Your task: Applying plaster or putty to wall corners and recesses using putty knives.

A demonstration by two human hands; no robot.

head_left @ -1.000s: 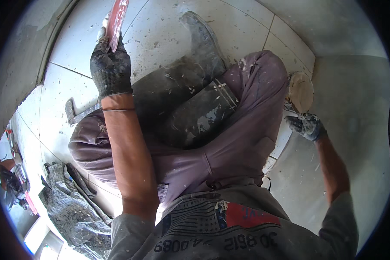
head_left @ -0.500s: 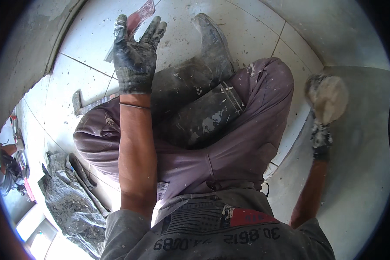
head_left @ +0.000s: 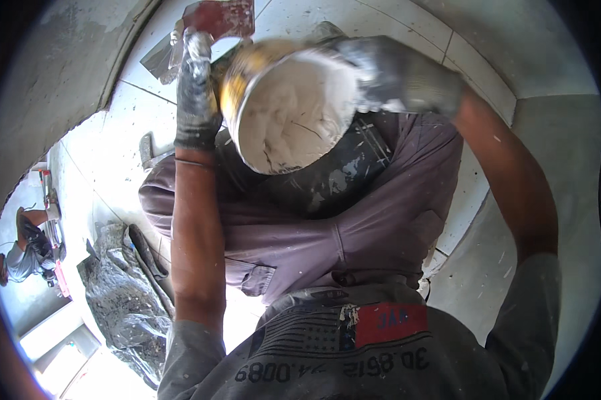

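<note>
A bucket (head_left: 300, 120) of thick white paste is tipped toward me above my lap, its mouth facing me. At its right side my gloved right hand (head_left: 387, 73) grips the rim and wall. My gloved left hand (head_left: 197, 87) is upright against the bucket's left side, its fingers smeared with white and partly blurred. Past these fingers stick out a reddish flat plate (head_left: 224, 19) and a grey flat blade (head_left: 160, 60); whether they are one tool I cannot tell. The left grip on them is partly hidden.
I sit cross-legged on white floor tiles (head_left: 87, 167), in dark boots. A metal tool with a bent end (head_left: 147, 150) lies beside my left knee. Crumpled black plastic (head_left: 124, 300) is at the left. Another person (head_left: 30, 240) is at far left. Grey walls (head_left: 554, 180) flank me.
My right hand has come from the far right, where it had a round pale thing, to the middle with the bucket. My left hand has gone from spread palm-up to beside the bucket.
</note>
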